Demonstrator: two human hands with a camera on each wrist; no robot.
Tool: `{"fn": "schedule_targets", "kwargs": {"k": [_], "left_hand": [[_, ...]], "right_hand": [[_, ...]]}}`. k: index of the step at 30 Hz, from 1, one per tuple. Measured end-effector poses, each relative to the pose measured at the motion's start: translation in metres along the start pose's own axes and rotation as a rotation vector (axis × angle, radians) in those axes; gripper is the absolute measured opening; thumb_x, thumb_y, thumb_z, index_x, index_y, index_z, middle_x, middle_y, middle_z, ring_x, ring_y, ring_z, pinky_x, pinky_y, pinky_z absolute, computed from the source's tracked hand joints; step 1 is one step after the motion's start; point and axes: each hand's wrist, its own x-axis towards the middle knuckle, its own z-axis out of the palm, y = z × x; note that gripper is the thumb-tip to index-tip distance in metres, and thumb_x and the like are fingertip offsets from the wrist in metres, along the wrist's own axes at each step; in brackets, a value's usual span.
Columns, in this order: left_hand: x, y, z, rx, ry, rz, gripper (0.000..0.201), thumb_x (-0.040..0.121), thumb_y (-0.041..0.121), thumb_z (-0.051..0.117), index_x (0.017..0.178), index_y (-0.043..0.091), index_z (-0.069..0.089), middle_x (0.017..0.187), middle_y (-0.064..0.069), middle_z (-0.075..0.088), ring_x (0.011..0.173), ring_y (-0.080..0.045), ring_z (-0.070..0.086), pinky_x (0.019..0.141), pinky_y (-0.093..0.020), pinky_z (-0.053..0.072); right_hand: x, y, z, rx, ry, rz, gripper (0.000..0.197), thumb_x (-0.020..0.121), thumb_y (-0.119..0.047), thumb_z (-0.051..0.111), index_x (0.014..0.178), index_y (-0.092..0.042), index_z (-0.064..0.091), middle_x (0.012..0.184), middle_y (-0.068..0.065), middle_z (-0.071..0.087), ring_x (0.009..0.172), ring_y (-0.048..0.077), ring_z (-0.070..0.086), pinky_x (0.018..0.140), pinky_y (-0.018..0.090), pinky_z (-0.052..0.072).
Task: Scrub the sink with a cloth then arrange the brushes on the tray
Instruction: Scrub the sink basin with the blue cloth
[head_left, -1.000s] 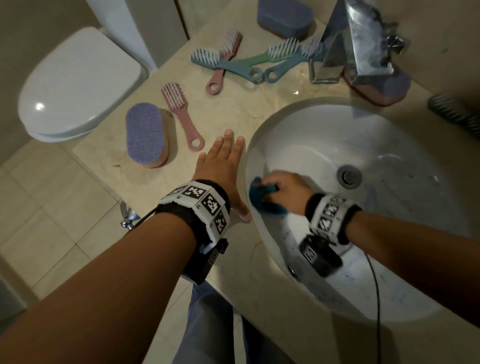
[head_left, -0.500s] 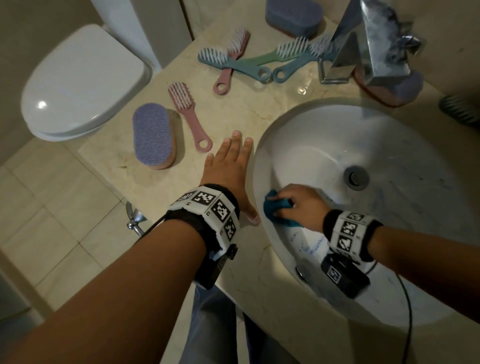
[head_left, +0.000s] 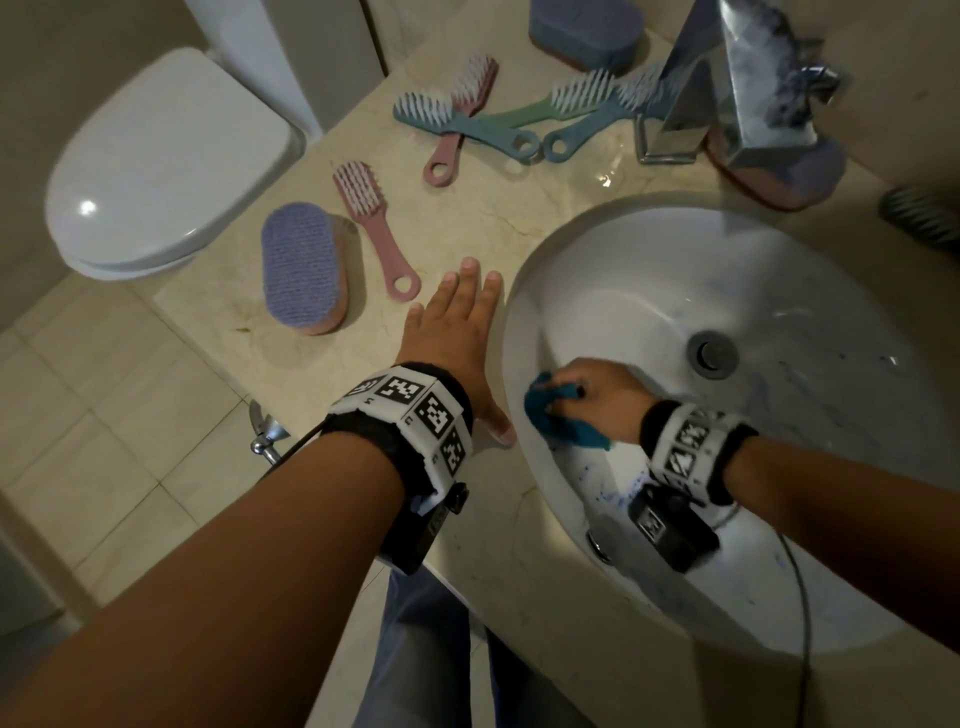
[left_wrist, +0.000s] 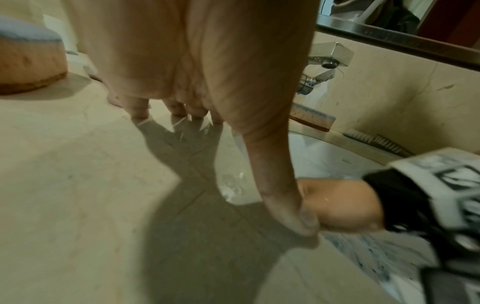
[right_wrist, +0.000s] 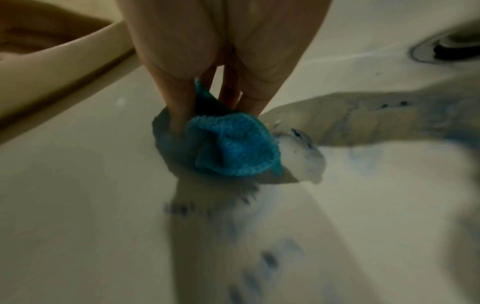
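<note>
My right hand (head_left: 597, 397) grips a bunched blue cloth (head_left: 556, 415) (right_wrist: 228, 144) and presses it on the left inner wall of the white sink (head_left: 649, 270), near foam and blue smears (right_wrist: 298, 148). My left hand (head_left: 457, 332) (left_wrist: 197, 61) lies flat, fingers straight, on the beige counter (head_left: 467, 218) beside the sink rim. Several handled brushes lie on the counter: a pink brush (head_left: 371, 223) near my left hand, and pink, teal and green ones (head_left: 488, 124) farther back. An oval purple scrubber (head_left: 301, 265) sits left of the pink brush. No tray shows.
A chrome faucet (head_left: 727, 78) stands behind the sink, with another purple scrubber (head_left: 779, 171) under it and one (head_left: 582, 31) at the back. The drain (head_left: 711, 353) is mid-basin. A white toilet (head_left: 156, 161) stands left of the counter. A striped brush (head_left: 919, 218) lies at the right edge.
My right hand has slid the cloth along the left wall of the basin, a little nearer the front. The left hand stays flat on the counter.
</note>
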Motion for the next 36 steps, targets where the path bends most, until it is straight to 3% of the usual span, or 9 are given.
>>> {"fn": "schedule_targets", "kwargs": {"k": [3,7,11,16,21,24,29,32,36], "left_hand": [[0.001,0.000,0.000,0.010,0.008,-0.002,0.153,0.047,0.057,0.084,0.145,0.016,-0.024,0.154,-0.006,-0.030,0.144,-0.023,-0.020,0.120,-0.045,0.005],[0.000,0.000,0.000,-0.006,-0.002,0.002,0.152,0.047,0.055,0.085,0.145,0.017,-0.024,0.153,-0.005,-0.030,0.144,-0.023,-0.021,0.120,-0.045,0.004],[-0.001,0.000,0.000,-0.020,-0.004,0.000,0.152,0.047,0.055,0.085,0.145,0.018,-0.025,0.153,-0.004,-0.031,0.144,-0.022,-0.021,0.120,-0.046,0.003],[0.001,0.000,0.000,-0.003,0.000,-0.007,0.153,0.047,0.055,0.085,0.145,0.017,-0.025,0.153,-0.005,-0.031,0.144,-0.023,-0.021,0.120,-0.045,0.004],[-0.001,0.001,-0.001,-0.018,0.006,-0.001,0.153,0.046,0.054,0.086,0.146,0.017,-0.024,0.153,-0.004,-0.030,0.144,-0.022,-0.021,0.120,-0.045,0.004],[-0.001,0.001,0.000,-0.026,0.009,-0.003,0.153,0.046,0.053,0.086,0.146,0.018,-0.024,0.153,-0.004,-0.030,0.144,-0.022,-0.021,0.120,-0.045,0.004],[0.001,0.000,0.001,-0.007,0.014,-0.007,0.154,0.044,0.055,0.086,0.146,0.017,-0.024,0.154,-0.005,-0.030,0.144,-0.023,-0.020,0.120,-0.045,0.005],[0.001,0.000,0.001,-0.010,0.013,-0.003,0.153,0.045,0.055,0.086,0.146,0.018,-0.024,0.153,-0.004,-0.030,0.144,-0.023,-0.021,0.120,-0.045,0.005],[0.001,-0.001,0.002,-0.013,0.023,0.000,0.153,0.045,0.055,0.086,0.146,0.019,-0.023,0.154,-0.003,-0.030,0.145,-0.022,-0.020,0.120,-0.045,0.005]], "right_hand": [[0.018,-0.016,-0.011,0.113,0.056,0.023,0.026,0.084,-0.016,0.066,0.110,-0.013,0.066,0.104,0.002,0.062,0.095,0.013,0.055,0.077,0.016,0.036],[-0.010,-0.011,-0.008,-0.080,-0.155,-0.029,0.032,0.082,-0.026,0.069,0.113,-0.023,0.061,0.096,-0.009,0.054,0.082,0.005,0.051,0.062,0.006,0.036],[-0.026,0.009,0.007,-0.169,-0.173,-0.212,0.037,0.075,-0.014,0.072,0.111,-0.019,0.064,0.106,-0.004,0.053,0.100,0.014,0.051,0.079,0.014,0.036],[0.020,0.002,-0.001,-0.194,0.034,-0.150,0.039,0.074,0.002,0.068,0.111,-0.008,0.065,0.118,0.013,0.055,0.109,0.027,0.053,0.082,0.014,0.031],[-0.019,0.011,0.010,-0.140,-0.077,-0.135,0.036,0.079,-0.010,0.069,0.115,-0.016,0.066,0.099,-0.004,0.052,0.089,0.010,0.048,0.065,0.004,0.031],[-0.016,0.011,0.007,-0.104,-0.065,-0.133,0.034,0.080,-0.006,0.067,0.114,-0.013,0.067,0.094,-0.002,0.053,0.088,0.013,0.049,0.067,-0.002,0.032],[0.031,-0.007,-0.003,0.049,0.203,-0.023,0.027,0.081,0.000,0.064,0.107,-0.006,0.068,0.109,0.014,0.063,0.103,0.029,0.058,0.086,0.022,0.042],[0.005,-0.002,0.000,0.062,-0.024,-0.015,0.030,0.083,-0.004,0.065,0.112,-0.012,0.065,0.092,-0.006,0.060,0.085,0.011,0.056,0.066,0.000,0.038],[-0.007,0.013,-0.001,-0.097,-0.113,-0.084,0.032,0.084,-0.007,0.064,0.116,-0.012,0.063,0.103,-0.002,0.053,0.089,0.008,0.049,0.068,0.001,0.035]]}}
